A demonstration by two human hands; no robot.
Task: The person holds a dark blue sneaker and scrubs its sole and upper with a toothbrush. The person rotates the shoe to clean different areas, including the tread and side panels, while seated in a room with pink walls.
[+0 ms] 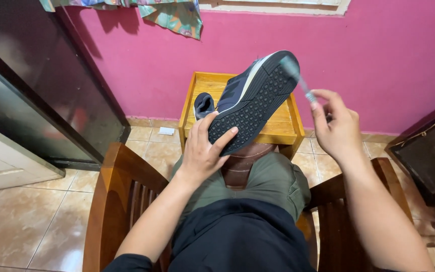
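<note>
My left hand (202, 148) grips the heel end of a dark navy sneaker (255, 98), held sole-up and tilted toward the upper right. The sole is black with a studded tread and a white midsole stripe. My right hand (336, 128) holds a thin toothbrush (298, 80) whose blurred bristle end touches the toe of the sole. A second dark shoe (203, 105) rests on the yellow wooden table (288, 128) behind the held one. I sit in a wooden armchair (122, 191) wearing olive trousers.
A pink wall (378, 65) stands behind the table. A dark glossy cabinet (36, 85) is at left, a dark case (429, 156) at right. The floor is beige tile (21, 221). A small white object (166, 131) lies by the wall.
</note>
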